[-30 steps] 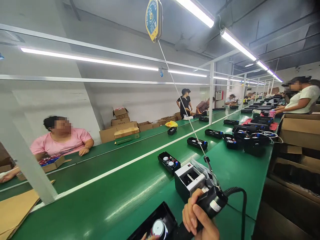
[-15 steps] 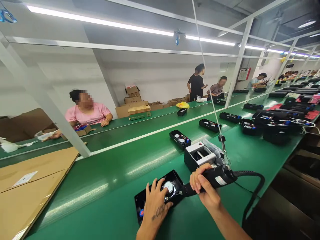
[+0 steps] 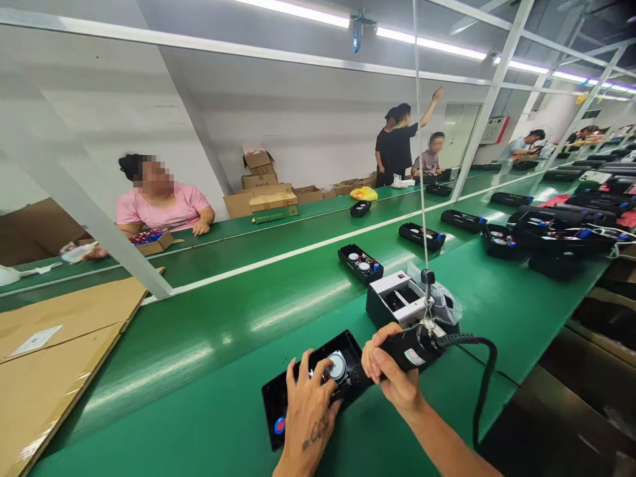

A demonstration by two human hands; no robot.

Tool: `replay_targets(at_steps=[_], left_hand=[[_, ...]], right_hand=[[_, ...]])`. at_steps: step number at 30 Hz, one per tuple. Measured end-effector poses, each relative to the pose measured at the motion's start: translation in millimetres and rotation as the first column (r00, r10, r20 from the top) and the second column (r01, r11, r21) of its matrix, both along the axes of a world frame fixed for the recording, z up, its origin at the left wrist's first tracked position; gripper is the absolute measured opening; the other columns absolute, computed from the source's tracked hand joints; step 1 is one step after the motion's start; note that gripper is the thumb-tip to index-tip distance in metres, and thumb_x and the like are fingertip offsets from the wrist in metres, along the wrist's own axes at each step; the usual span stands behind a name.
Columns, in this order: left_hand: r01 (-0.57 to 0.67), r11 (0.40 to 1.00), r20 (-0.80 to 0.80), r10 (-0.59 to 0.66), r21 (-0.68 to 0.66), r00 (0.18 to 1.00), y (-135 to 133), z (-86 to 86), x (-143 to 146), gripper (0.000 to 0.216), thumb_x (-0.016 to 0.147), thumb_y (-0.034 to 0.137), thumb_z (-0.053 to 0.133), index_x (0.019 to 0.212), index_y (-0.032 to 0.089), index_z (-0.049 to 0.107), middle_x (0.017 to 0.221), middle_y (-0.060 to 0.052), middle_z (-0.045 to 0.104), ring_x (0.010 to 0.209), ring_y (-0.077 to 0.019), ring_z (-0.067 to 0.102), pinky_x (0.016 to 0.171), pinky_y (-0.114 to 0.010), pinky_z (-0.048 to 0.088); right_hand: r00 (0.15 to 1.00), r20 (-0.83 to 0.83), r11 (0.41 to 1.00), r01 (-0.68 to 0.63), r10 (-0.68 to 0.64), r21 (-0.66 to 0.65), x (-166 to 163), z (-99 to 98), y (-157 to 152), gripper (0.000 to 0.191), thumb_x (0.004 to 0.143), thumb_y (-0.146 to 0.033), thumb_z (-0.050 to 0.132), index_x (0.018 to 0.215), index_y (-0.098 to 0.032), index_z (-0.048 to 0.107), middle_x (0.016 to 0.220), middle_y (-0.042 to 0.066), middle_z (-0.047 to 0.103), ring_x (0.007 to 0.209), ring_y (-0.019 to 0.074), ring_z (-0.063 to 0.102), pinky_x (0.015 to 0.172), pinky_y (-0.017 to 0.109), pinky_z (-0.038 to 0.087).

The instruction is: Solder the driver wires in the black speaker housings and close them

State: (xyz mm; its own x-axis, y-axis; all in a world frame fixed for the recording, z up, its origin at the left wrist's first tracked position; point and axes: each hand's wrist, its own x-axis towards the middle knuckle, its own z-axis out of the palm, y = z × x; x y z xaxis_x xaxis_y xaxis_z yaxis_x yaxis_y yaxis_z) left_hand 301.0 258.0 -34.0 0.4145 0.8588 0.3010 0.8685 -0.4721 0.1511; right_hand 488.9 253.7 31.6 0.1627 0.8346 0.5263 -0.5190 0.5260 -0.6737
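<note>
An open black device shell (image 3: 278,403) lies on the green bench in front of me, with a round silver speaker (image 3: 338,365) inside it. My left hand (image 3: 307,412) rests on the shell with its fingers spread, pressing it down. My right hand (image 3: 390,374) is closed round a black electric screwdriver (image 3: 412,346) that hangs from a cable above, its tip pointing into the shell next to the speaker.
A small white-topped black box (image 3: 396,301) and a plastic bag (image 3: 441,304) sit just beyond the screwdriver. More black shells (image 3: 361,261) ride the green conveyor (image 3: 238,318). Flat cardboard (image 3: 54,344) lies at left. A person in pink (image 3: 159,205) sits across the line; others work farther down.
My view has tilted down and my left hand came onto the shell. The screwdriver has lowered toward the speaker. A distant standing person has raised an arm.
</note>
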Motion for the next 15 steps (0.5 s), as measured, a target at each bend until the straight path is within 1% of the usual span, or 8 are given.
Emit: replay_targets(at_steps=[4,9,12,15], left_hand=[[-0.008,0.999,0.003,0.008,-0.047,1.0,0,7.0,1,0.019,0.08,0.018,0.085,0.093,0.032,0.08,0.133,0.005,0.073,0.149,-0.0429,0.046,0.124,-0.074,0.032],[-0.012,0.995,0.015,0.014,-0.098,1.0,1,17.7,2,0.018,0.081,0.02,0.085,0.092,0.033,0.081,0.134,0.004,0.074,0.149,-0.0436,0.047,0.123,-0.076,0.033],[-0.005,0.995,0.013,0.006,-0.102,1.0,1,17.6,2,0.017,0.082,0.02,0.084,0.092,0.033,0.081,0.133,0.005,0.075,0.148,-0.044,0.047,0.123,-0.076,0.033],[0.002,0.998,0.01,-0.001,-0.061,1.0,0,13.0,2,0.022,0.082,0.017,0.083,0.096,0.034,0.081,0.133,0.006,0.074,0.147,-0.0438,0.047,0.123,-0.075,0.033]], right_hand=[[1.0,0.0,1.0,-0.003,0.003,-0.016,-1,-0.5,2,0.007,0.1,-0.031,0.069,0.102,-0.028,0.062,0.059,-0.01,0.049,0.048,0.0072,0.046,0.049,0.021,0.04],[1.0,0.02,0.999,-0.01,0.01,-0.039,-3,-6.1,4,0.009,0.1,-0.031,0.069,0.102,-0.028,0.06,0.061,-0.01,0.049,0.048,0.0066,0.046,0.049,0.021,0.04],[0.998,0.057,0.999,-0.021,0.023,-0.033,-6,-10.9,4,0.01,0.101,-0.031,0.068,0.104,-0.029,0.058,0.062,-0.011,0.048,0.048,0.0067,0.044,0.05,0.021,0.039],[0.992,0.124,0.999,-0.007,0.012,-0.041,-10,-14.1,2,0.011,0.102,-0.032,0.067,0.104,-0.029,0.057,0.062,-0.011,0.048,0.049,0.0075,0.044,0.049,0.022,0.037]])
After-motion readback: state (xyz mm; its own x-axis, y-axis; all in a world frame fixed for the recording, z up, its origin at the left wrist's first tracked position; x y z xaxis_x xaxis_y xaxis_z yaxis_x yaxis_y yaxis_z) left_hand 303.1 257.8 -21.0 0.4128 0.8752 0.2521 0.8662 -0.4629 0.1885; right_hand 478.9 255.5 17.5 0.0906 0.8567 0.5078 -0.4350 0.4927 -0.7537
